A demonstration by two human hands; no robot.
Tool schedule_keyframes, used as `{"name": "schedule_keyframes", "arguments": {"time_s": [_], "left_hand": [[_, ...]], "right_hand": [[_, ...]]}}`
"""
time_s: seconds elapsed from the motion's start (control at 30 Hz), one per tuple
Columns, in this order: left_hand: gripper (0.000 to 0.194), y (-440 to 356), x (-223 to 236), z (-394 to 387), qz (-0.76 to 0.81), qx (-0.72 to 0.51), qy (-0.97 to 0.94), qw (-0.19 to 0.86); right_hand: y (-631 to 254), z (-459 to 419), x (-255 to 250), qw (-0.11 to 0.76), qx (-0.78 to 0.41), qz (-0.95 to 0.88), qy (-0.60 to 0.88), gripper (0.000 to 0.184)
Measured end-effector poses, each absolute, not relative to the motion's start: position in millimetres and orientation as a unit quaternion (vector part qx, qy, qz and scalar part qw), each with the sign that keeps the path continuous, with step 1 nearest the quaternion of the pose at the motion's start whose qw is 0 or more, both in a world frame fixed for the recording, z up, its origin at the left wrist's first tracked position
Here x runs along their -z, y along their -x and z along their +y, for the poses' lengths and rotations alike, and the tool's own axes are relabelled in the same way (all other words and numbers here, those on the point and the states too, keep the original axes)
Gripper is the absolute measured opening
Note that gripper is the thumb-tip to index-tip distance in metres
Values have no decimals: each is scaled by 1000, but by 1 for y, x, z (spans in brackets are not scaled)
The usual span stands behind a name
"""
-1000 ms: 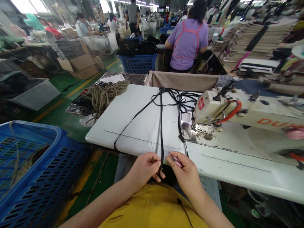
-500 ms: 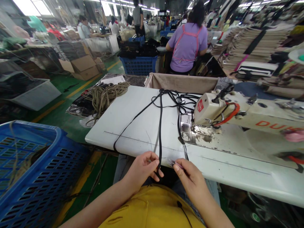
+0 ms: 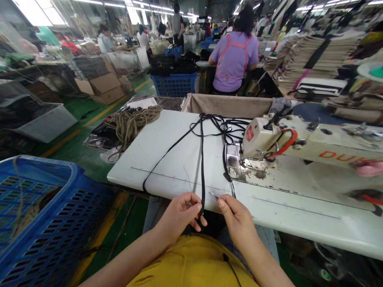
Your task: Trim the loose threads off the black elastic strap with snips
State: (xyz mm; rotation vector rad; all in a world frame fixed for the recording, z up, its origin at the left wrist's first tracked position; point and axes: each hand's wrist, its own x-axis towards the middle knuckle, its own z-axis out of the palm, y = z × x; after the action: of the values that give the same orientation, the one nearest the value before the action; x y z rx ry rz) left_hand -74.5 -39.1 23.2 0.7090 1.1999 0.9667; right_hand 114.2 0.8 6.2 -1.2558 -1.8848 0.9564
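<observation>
At the near edge of the white sewing table [image 3: 167,135], my left hand [image 3: 187,209] is closed on a narrow black strap [image 3: 202,167]. The strap runs up the table to a loose tangle of black straps [image 3: 223,125], and another length droops over the edge to the left. Just right of it, my right hand [image 3: 235,211] pinches a small pointed metal tool [image 3: 214,195], its tip directed at the strap but apart from it. Most of that tool hides in the fingers, so its kind is unclear.
A sewing machine [image 3: 287,137] stands on the right of the table. Bundled olive straps [image 3: 134,121] lie beyond its left corner. A blue plastic basket [image 3: 68,199] is at my left. A person in a purple top [image 3: 235,59] sits ahead, behind a fabric-lined bin [image 3: 230,104].
My right hand has turned and risen slightly, and the metal tool's tip now shows more clearly near the strap. The left hand keeps its hold, almost unmoved.
</observation>
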Motion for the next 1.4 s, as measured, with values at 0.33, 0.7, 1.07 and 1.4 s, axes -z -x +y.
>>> {"name": "schedule_keyframes", "arguments": {"time_s": [0.33,0.7,1.07,1.4], "left_hand": [[20,78,-24,-34,545,-456,-360,605],[20,62,-15,-24,514,-457,-321,651],[13,51,-18,-18,537,-414,-396,619],[14,41,-11,-16,530,-418,-371,637]], "right_hand": [[-106,-4,-16,323,-511,-640,475,24],[-107,-4,-16,304,-588,-588,464,26],[-112,-7,-15,328,-501,-603,527,18],[-122,-9,-15,315,-458,-627,546,22]]}}
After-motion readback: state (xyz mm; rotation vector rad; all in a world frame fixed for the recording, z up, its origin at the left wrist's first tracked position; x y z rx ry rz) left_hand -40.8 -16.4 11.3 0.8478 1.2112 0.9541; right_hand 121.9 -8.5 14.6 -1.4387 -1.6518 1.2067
